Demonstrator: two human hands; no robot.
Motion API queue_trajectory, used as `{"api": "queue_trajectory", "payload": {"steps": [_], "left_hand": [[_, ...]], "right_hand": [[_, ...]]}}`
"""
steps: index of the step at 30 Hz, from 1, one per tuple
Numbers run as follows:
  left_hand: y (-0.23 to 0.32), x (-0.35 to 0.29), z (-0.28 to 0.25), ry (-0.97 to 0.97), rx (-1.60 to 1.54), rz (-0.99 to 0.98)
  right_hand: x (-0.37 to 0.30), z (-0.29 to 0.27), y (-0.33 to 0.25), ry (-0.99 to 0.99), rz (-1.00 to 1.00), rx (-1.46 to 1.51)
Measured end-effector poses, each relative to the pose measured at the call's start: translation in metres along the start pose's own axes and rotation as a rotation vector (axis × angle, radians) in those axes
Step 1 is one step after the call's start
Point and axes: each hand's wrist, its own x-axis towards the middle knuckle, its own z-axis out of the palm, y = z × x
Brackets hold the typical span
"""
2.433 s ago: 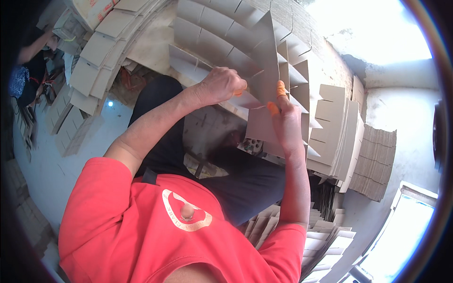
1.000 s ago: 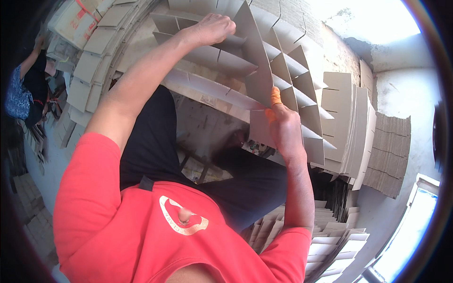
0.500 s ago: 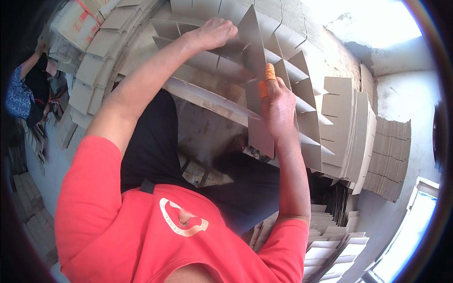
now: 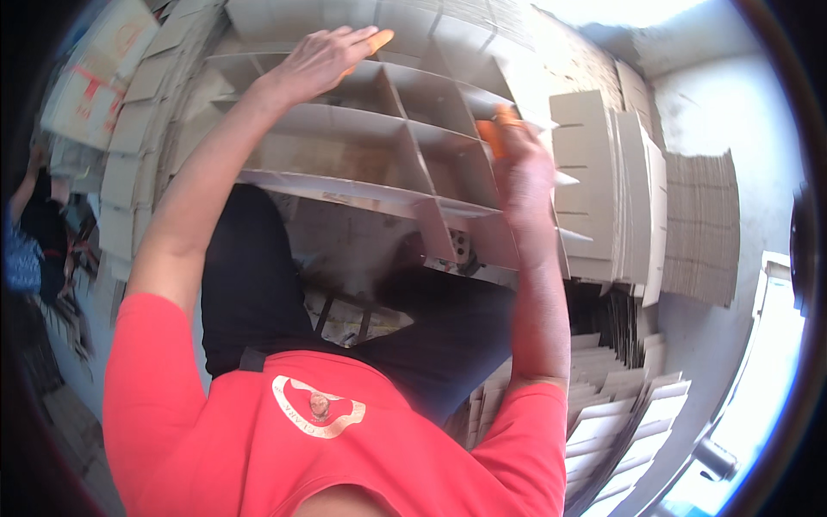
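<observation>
A grid of slotted cardboard dividers (image 4: 407, 121), crossed into cells, lies on the worktop before me. My left hand (image 4: 314, 67) is over its far left part, fingers stretched out and apart, holding nothing that I can see. An orange finger cover (image 4: 380, 40) shows at its fingertips. My right hand (image 4: 522, 159), slightly blurred, is at the grid's right end. Its orange-covered thumb and finger are closed on the upper edge of a crosswise cardboard divider strip (image 4: 502, 237). The other right fingers are mostly hidden.
Slotted cardboard sheets (image 4: 590, 185) and a denser stack (image 4: 702, 228) stand at the right. More pieces (image 4: 603, 422) are piled at the lower right. Cardboard stacks (image 4: 129, 177) and a box (image 4: 96, 86) line the left, near another person (image 4: 39, 224).
My left hand has moved left and its closed fingers have opened out. One crosswise strip, upright and tilted before, now sits down among the long strips. The view has shifted.
</observation>
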Motion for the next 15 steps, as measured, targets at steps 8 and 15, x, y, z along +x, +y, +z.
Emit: {"api": "queue_trajectory", "payload": {"steps": [8, 15], "left_hand": [[0.012, 0.009, -0.010, -0.260, -0.009, -0.109], [0.029, -0.020, -0.060, -0.106, -0.124, -0.211]], "right_hand": [[-0.079, -0.094, 0.170, -0.098, 0.563, -0.933], [-0.085, -0.114, 0.225, 0.003, 0.483, -0.695]]}}
